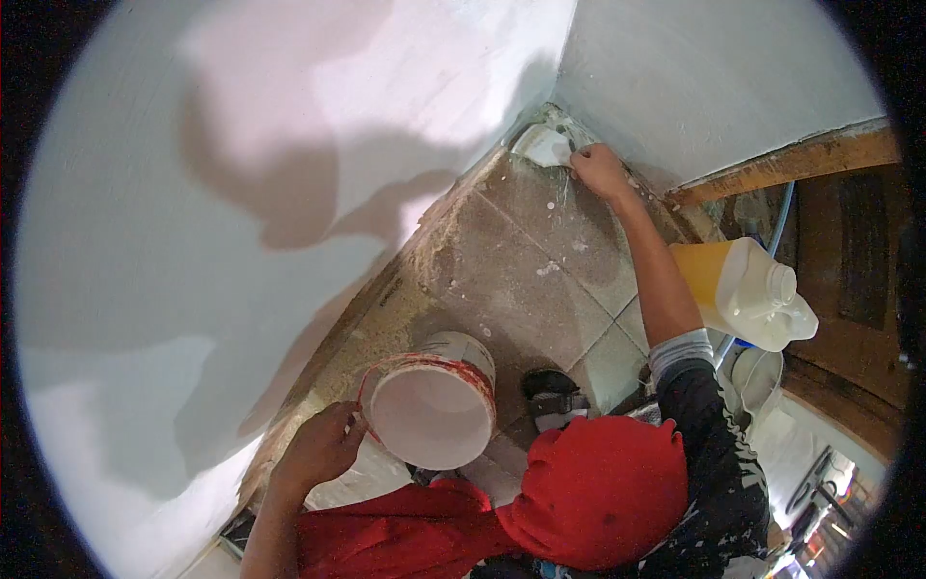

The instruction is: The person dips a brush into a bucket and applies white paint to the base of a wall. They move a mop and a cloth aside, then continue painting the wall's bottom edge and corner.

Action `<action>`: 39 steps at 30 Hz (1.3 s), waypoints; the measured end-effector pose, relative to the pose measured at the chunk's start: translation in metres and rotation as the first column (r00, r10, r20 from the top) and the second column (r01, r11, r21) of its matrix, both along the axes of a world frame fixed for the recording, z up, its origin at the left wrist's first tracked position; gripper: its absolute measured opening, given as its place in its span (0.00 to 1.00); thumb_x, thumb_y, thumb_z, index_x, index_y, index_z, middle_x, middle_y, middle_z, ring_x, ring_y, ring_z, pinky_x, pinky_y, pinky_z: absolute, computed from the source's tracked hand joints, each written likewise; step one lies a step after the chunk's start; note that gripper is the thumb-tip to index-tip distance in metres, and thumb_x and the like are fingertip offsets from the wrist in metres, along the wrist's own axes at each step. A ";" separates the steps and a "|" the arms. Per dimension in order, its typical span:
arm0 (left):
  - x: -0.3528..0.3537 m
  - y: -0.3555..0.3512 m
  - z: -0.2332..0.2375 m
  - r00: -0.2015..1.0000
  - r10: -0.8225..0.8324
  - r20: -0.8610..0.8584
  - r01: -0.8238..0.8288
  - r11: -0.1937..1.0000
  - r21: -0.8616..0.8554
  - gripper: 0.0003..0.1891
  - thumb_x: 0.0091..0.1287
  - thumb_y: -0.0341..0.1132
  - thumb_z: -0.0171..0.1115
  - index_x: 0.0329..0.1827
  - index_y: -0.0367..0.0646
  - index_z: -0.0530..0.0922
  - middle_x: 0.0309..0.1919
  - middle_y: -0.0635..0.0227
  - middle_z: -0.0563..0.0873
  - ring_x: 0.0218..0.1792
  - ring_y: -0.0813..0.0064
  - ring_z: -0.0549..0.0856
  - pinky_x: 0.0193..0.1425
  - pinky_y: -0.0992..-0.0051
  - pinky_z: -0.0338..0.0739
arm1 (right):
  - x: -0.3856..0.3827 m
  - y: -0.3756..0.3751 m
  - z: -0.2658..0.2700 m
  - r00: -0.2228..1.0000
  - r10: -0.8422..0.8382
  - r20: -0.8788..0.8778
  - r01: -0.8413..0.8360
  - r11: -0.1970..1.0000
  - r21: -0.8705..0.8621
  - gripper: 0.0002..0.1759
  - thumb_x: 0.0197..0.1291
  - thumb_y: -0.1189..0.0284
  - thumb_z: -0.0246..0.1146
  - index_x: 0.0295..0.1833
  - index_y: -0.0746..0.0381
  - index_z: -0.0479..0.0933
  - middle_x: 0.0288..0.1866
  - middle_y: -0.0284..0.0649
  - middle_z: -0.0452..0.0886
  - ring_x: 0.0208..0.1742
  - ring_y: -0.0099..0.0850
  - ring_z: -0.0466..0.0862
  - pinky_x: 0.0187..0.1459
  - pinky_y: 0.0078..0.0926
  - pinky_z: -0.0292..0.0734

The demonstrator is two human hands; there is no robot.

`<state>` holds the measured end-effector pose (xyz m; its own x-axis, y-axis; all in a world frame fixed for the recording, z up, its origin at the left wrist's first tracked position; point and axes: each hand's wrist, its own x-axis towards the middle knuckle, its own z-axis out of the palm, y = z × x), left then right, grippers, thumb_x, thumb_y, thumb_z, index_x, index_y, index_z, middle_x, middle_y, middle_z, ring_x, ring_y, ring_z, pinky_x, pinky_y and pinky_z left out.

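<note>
My left hand (326, 446) is closed on the thin red handle at the left side of a white bucket (463, 349). The bucket has red stains round its rim, and its inside looks pale. Far from it, in the corner where two walls meet the floor, my right hand (600, 172) is closed on the edge of a white object (545, 145). That object lies low against the corner; its exact shape is hard to make out.
Pale walls (386, 87) rise on both sides of the stained tiled floor (521, 251). A jug with yellow liquid (709, 270) stands right of my right arm, near a wooden beam (801, 164). Red cloth (598, 492) and a dark shoe (552, 386) show below.
</note>
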<state>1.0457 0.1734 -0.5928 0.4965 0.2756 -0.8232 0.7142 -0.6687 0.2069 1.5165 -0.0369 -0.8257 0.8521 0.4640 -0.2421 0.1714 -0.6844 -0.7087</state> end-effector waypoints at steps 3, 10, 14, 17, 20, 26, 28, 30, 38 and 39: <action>0.004 -0.002 0.004 1.000 -0.017 -0.022 0.017 1.000 0.017 0.21 0.75 0.44 0.50 0.61 0.37 0.75 0.48 0.49 0.85 0.47 0.53 0.85 0.54 0.59 0.78 | 0.001 0.008 -0.011 0.998 0.005 0.056 -0.005 1.000 0.003 0.18 0.52 0.62 0.60 0.29 0.67 0.83 0.27 0.54 0.83 0.30 0.48 0.84 0.38 0.47 0.76; 0.005 -0.005 0.009 0.999 0.045 -0.005 -0.045 0.999 0.005 0.21 0.73 0.42 0.53 0.60 0.34 0.75 0.48 0.47 0.84 0.48 0.50 0.85 0.54 0.58 0.77 | 0.006 0.022 -0.013 0.998 -0.012 0.069 0.020 0.993 -0.119 0.17 0.51 0.63 0.59 0.25 0.66 0.83 0.23 0.49 0.83 0.28 0.43 0.83 0.39 0.38 0.76; 0.004 -0.005 0.008 0.999 0.049 -0.001 -0.049 0.999 0.020 0.21 0.72 0.41 0.54 0.60 0.35 0.76 0.48 0.48 0.84 0.49 0.51 0.84 0.54 0.59 0.77 | 0.007 0.021 0.005 0.999 -0.041 -0.008 0.041 0.998 0.040 0.18 0.53 0.61 0.61 0.27 0.67 0.83 0.22 0.45 0.82 0.24 0.38 0.81 0.33 0.38 0.74; 0.003 -0.004 0.003 0.999 0.037 0.002 -0.037 0.999 0.012 0.20 0.72 0.41 0.55 0.59 0.35 0.76 0.48 0.48 0.84 0.49 0.51 0.84 0.55 0.59 0.77 | 0.006 0.011 0.045 0.993 -0.071 -0.092 0.089 0.976 0.200 0.19 0.55 0.60 0.63 0.28 0.67 0.83 0.21 0.42 0.81 0.23 0.33 0.80 0.30 0.35 0.72; 0.005 -0.001 0.001 1.000 -0.007 -0.003 0.007 1.000 0.002 0.20 0.73 0.42 0.53 0.60 0.35 0.76 0.49 0.48 0.84 0.48 0.51 0.85 0.55 0.59 0.78 | 0.002 -0.002 0.076 0.989 -0.082 -0.123 0.118 0.940 0.321 0.15 0.58 0.64 0.60 0.30 0.65 0.83 0.19 0.35 0.78 0.20 0.23 0.74 0.24 0.25 0.66; 0.002 0.000 -0.001 0.999 -0.033 0.016 0.032 0.999 0.009 0.21 0.75 0.42 0.50 0.60 0.35 0.76 0.50 0.47 0.84 0.49 0.51 0.85 0.57 0.58 0.78 | 0.004 -0.007 0.039 0.997 -0.046 -0.068 0.055 0.990 0.132 0.15 0.58 0.65 0.59 0.27 0.65 0.82 0.18 0.34 0.77 0.19 0.23 0.73 0.23 0.25 0.67; 0.002 -0.002 0.002 0.999 -0.033 0.017 0.032 0.999 0.018 0.20 0.75 0.42 0.50 0.59 0.35 0.76 0.50 0.47 0.84 0.50 0.51 0.84 0.57 0.58 0.77 | 0.001 -0.003 0.024 0.999 -0.019 0.029 0.017 0.997 0.074 0.16 0.57 0.65 0.59 0.26 0.65 0.82 0.18 0.36 0.78 0.19 0.25 0.75 0.25 0.28 0.69; 0.003 -0.002 0.005 1.000 0.004 -0.008 -0.004 1.000 -0.005 0.20 0.75 0.42 0.51 0.59 0.34 0.76 0.51 0.46 0.84 0.52 0.50 0.84 0.59 0.58 0.76 | -0.007 0.003 0.020 0.996 0.048 -0.080 -0.052 0.998 -0.040 0.18 0.52 0.61 0.61 0.32 0.66 0.85 0.28 0.53 0.84 0.33 0.47 0.86 0.42 0.41 0.79; 0.000 -0.006 0.012 1.000 -0.009 0.018 0.009 1.000 0.014 0.22 0.74 0.43 0.52 0.60 0.33 0.75 0.51 0.46 0.83 0.51 0.50 0.84 0.57 0.58 0.76 | -0.032 0.022 -0.011 0.999 -0.001 0.054 0.004 0.999 -0.053 0.16 0.51 0.63 0.60 0.33 0.67 0.84 0.32 0.54 0.84 0.37 0.47 0.86 0.44 0.43 0.78; -0.002 -0.006 0.011 0.998 -0.026 0.058 0.025 0.999 0.029 0.22 0.73 0.42 0.53 0.60 0.32 0.74 0.48 0.45 0.83 0.49 0.50 0.84 0.54 0.57 0.77 | -0.034 0.025 -0.014 0.993 -0.013 0.117 0.018 0.999 -0.042 0.16 0.52 0.65 0.58 0.31 0.67 0.84 0.26 0.51 0.84 0.32 0.43 0.85 0.40 0.42 0.77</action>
<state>1.0438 0.1678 -0.5823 0.5506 0.2847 -0.7847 0.6840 -0.6927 0.2286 1.4823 -0.0124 -0.8401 0.8825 0.4423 -0.1600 0.2405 -0.7167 -0.6546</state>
